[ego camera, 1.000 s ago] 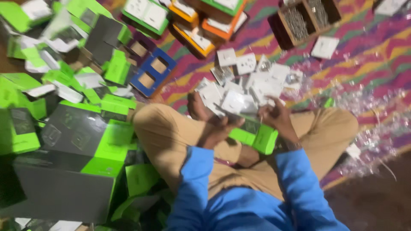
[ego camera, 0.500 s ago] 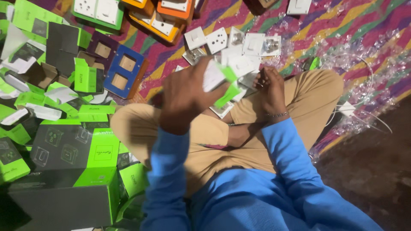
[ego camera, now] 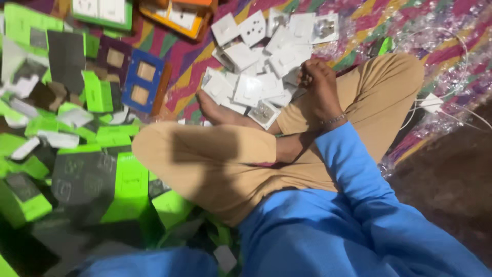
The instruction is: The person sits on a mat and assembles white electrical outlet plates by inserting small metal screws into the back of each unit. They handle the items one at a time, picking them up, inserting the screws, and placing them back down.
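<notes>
A person in blue sleeves and tan trousers sits cross-legged, the right hand (ego camera: 320, 87) curled, its grip hidden from view, at the near edge of a heap of white plastic switch plates (ego camera: 261, 77) on a striped mat (ego camera: 369, 25), green cardboard boxes (ego camera: 97, 92) left of the heap.

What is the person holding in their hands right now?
It cannot be told. The right hand rests curled at the edge of the pile of white switch plates, fingers hidden. The left hand is out of view.
</notes>
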`<move>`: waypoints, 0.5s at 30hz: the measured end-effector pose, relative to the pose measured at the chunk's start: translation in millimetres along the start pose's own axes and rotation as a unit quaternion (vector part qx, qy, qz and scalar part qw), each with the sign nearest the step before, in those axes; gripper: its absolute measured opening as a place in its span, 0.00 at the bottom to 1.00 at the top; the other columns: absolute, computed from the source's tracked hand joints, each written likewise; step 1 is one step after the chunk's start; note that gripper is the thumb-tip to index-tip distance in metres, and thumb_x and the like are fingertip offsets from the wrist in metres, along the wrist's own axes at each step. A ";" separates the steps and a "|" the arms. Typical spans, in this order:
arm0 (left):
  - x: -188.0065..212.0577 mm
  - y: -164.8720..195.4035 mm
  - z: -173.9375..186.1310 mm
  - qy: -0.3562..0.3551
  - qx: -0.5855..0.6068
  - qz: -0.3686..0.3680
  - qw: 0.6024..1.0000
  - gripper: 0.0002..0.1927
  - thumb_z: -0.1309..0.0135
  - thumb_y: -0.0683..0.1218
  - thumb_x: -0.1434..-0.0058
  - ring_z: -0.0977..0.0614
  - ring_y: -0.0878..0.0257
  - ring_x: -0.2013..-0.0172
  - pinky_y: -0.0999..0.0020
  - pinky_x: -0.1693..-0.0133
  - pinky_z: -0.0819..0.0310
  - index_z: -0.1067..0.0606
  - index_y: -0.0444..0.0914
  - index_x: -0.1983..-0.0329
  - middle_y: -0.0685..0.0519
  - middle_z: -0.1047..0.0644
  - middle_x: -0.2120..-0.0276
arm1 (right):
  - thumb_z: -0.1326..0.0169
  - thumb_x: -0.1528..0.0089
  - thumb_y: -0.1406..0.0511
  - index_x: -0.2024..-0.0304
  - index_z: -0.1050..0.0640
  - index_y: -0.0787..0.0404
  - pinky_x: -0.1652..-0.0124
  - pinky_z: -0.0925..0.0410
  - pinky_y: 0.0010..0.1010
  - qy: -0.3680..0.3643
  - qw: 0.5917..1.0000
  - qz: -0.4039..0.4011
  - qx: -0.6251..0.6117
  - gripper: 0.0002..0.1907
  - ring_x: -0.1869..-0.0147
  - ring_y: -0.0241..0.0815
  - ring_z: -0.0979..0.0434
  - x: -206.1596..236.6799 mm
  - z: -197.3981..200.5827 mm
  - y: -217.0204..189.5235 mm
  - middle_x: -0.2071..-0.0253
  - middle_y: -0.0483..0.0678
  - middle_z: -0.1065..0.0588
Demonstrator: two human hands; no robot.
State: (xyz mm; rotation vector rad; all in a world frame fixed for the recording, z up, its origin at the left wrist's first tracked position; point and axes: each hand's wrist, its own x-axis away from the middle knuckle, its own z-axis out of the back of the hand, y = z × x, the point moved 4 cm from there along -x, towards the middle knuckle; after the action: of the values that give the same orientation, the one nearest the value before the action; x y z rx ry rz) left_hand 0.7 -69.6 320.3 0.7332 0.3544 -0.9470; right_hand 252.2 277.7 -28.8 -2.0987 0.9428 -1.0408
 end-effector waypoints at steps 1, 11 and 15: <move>1.4 -1.7 -7.1 0.016 0.045 0.024 0.999 0.28 0.46 0.60 0.38 0.24 0.42 0.47 0.34 0.48 0.37 0.27 0.41 0.40 0.45 0.26 0.48 | 0.46 0.29 0.66 0.59 0.25 0.61 0.64 0.36 0.25 -0.005 1.000 0.005 -0.004 0.05 0.65 0.33 0.31 3.9 4.4 3.4 0.69 0.41 0.29; 116.0 -56.3 -250.8 -0.337 -0.237 0.083 0.908 0.29 0.41 0.66 0.35 0.27 0.55 0.34 0.22 0.32 0.58 0.28 0.51 0.36 0.59 0.24 0.39 | 0.46 0.33 0.65 0.61 0.22 0.64 0.59 0.30 0.26 -0.018 0.987 0.025 0.155 0.07 0.62 0.34 0.22 -3.6 9.1 18.5 0.67 0.44 0.21; 118.1 -19.8 -287.7 -0.368 -0.235 0.025 0.899 0.46 0.38 0.70 0.44 0.30 0.53 0.34 0.31 0.34 0.46 0.33 0.46 0.27 0.49 0.28 0.33 | 0.45 0.32 0.63 0.55 0.21 0.63 0.56 0.29 0.27 -0.099 0.940 0.061 0.320 0.09 0.57 0.34 0.24 -2.9 4.5 5.8 0.62 0.45 0.22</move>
State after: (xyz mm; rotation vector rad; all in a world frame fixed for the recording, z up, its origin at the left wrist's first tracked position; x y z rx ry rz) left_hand 59.5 54.1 40.3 -0.0853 -0.1128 -0.9696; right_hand 252.8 277.7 -36.7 -1.5429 0.5262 -0.8955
